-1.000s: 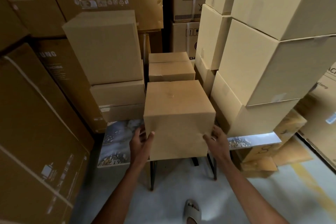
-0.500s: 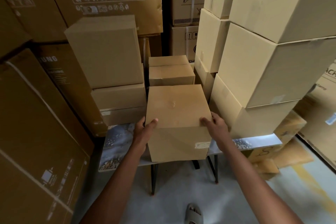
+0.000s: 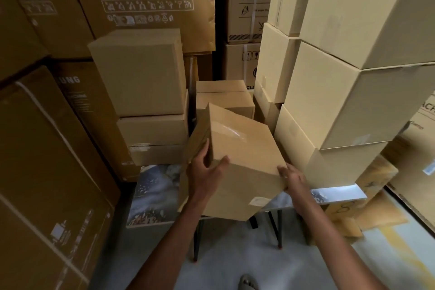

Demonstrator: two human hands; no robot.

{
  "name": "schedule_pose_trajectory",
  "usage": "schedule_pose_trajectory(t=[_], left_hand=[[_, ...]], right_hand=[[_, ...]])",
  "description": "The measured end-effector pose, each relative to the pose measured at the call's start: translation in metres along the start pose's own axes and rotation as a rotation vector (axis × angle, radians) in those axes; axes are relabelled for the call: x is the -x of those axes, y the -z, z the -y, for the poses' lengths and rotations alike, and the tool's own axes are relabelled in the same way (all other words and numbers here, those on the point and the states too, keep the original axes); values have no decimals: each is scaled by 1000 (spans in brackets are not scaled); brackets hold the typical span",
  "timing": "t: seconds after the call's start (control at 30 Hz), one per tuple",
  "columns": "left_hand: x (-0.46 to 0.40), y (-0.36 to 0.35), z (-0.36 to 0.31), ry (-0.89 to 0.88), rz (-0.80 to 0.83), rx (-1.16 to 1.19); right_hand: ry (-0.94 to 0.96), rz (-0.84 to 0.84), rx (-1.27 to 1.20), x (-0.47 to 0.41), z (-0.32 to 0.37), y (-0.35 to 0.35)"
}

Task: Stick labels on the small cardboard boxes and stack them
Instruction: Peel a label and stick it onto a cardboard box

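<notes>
A plain cardboard box is tilted over the front of a small table, one corner pointing down. Clear tape crosses its top face and a small pale label sits low on its near side. My left hand grips its left edge, fingers on the left side and thumb on the near corner. My right hand holds its right corner, fingers curled over the edge. Behind it lie two smaller boxes, one on the other.
A stack of brown boxes stands at the left of the table and a taller pale stack at the right. Large printed cartons wall in the left side. Grey floor and one sandalled foot lie below.
The box stood flat on the table between both hands; it has now been lifted and turned, so that its taped face shows and its label has swung to the lower right.
</notes>
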State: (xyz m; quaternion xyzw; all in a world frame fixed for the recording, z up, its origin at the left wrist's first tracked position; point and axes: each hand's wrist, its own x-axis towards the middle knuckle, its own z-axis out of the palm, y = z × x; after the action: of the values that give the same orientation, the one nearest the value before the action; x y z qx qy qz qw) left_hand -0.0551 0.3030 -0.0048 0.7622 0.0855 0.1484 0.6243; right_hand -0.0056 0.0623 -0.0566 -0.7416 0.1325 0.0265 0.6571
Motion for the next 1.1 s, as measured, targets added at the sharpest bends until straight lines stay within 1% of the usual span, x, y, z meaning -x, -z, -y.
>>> schedule_pose_trajectory(t=[0.03, 0.1, 0.2, 0.27, 0.33, 0.43, 0.5, 0.57, 0.67, 0.77, 0.83, 0.9, 0.97, 1.1], left_hand=[[4, -7, -1, -14, 33, -41], [10, -18, -5, -47, 67, -130], [15, -31, -8, -153, 102, -284], [16, -36, -9, -195, 150, -323], [15, -39, -8, -184, 223, -287], [16, -39, -2, -167, 290, -240], [15, -33, 1, -170, 264, -238], [16, -25, 9, -142, 188, -229], [21, -14, 28, -4, 21, -250], [23, -3, 62, 136, -80, -322], [23, 2, 76, 191, -115, -167], [24, 3, 75, 240, -111, -28], [22, -3, 70, 225, -80, -1], [19, -11, 59, 163, -156, -22]], right_hand=[[9, -1, 43, 1, -1, 3], [90, -40, 171, -1, -5, 10], [207, -208, 353, -1, 4, 11], [333, -257, 396, 10, 21, 3], [426, -195, 353, 30, 43, -11], [497, -83, 294, 44, 69, -29], [520, -73, 333, 42, 78, -35], [509, -78, 393, 35, 79, -38], [519, -148, 485, 24, 71, -37], [489, -227, 451, 16, 69, -26], [447, -228, 391, 10, 65, -15], [429, -245, 343, 7, 59, -6], [400, -262, 301, 6, 54, -3], [297, -229, 172, 12, 34, -5]])
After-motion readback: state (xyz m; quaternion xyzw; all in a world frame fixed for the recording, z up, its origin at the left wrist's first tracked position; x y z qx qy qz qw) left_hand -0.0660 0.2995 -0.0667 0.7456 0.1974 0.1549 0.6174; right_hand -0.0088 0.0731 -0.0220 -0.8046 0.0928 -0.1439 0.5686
